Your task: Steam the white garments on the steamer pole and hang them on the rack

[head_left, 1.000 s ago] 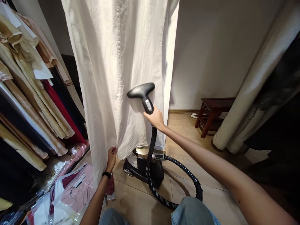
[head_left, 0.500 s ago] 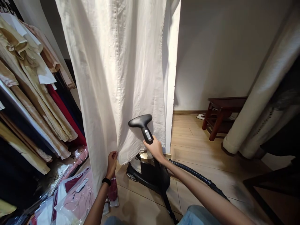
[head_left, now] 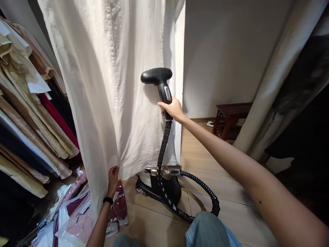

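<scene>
A long white garment (head_left: pixel 115 85) hangs in front of me. My left hand (head_left: pixel 113 180) pinches its bottom hem and pulls it taut; a black band sits on that wrist. My right hand (head_left: pixel 173 109) grips the handle of a black steamer head (head_left: pixel 156 76), which is pressed against the cloth at mid height. A ribbed black hose (head_left: pixel 164 144) runs down from the handle to the black and gold steamer base (head_left: pixel 159 183) on the floor behind the hem.
Clothes on a rack (head_left: pixel 28 113) fill the left side, with bagged garments (head_left: pixel 74 216) heaped below. A dark wooden stool (head_left: pixel 228 118) stands at the far wall. Pale fabric rolls (head_left: pixel 277 75) lean at the right. My knees (head_left: pixel 205 230) show at the bottom.
My right hand dipped the steamer head to the hem half a second ago and has now raised it to mid height. My left hand keeps its hold on the hem.
</scene>
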The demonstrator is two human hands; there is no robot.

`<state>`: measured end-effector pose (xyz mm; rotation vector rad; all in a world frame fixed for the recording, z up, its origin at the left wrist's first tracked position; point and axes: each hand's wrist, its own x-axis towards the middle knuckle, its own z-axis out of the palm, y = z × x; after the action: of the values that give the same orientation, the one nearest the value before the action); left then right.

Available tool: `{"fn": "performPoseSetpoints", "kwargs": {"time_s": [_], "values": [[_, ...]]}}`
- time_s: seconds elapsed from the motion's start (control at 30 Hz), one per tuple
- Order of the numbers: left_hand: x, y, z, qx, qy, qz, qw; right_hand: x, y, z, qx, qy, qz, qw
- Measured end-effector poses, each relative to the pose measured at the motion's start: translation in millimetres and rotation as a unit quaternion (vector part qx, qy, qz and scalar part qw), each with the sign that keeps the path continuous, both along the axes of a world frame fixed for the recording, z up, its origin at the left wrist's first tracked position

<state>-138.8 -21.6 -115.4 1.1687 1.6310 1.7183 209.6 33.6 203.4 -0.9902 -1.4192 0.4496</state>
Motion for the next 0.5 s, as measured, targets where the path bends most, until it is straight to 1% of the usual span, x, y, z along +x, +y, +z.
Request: {"fn": "performPoseSetpoints", "kwargs": {"time_s": [0.03, 0.1, 0.27, 0.4, 0.5], "values": [[-2, -1, 1.8, -0.001, 0.003, 0.003, 1.0, 1, 0, -13, -0.013, 0.001, 0.004, 1.0], [-6, -3, 5.6, -0.006, 0.008, 0.005, 1.0, 1, -5, -46, -0.05, 0.004, 0.007, 0.999], [-20, -6, 16.6, -0.025, 0.021, 0.01, 0.999, -17, -32, -141, -0.179, 0.05, 0.016, 0.982], [-28, -4, 24.3, -0.03, 0.036, 0.007, 0.999, -38, -56, -211, -0.223, 0.065, 0.01, 0.972], [-31, -3, 26.7, -0.033, 0.047, 0.001, 0.998, -48, -72, -257, -0.249, 0.073, 0.002, 0.966]]}}
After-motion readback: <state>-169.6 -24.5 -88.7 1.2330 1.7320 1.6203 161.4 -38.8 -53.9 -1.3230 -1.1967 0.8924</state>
